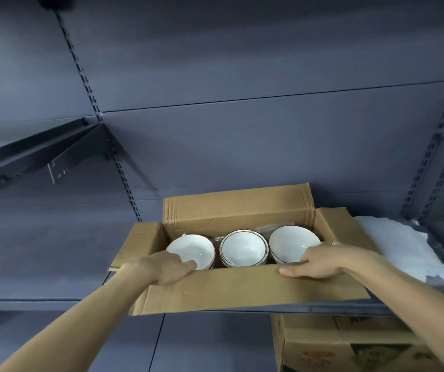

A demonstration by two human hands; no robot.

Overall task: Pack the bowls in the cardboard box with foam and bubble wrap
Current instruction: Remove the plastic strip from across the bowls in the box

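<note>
Cardboard box [242, 285] sits on grey shelf [40, 302], flaps open. Three bowls [242, 249] in row inside, white, glossy, prob. ceramic: fragile, slick, heavy together. Left hand [165, 267] clamped on near box wall, fingers over left bowl rim. Right hand [320, 260] clamped on same wall, thumb outside. Box stiff but flexes; best grip low, both ends. White foam/wrap sheets [403, 248] lie just beside box, soft, light.
</note>
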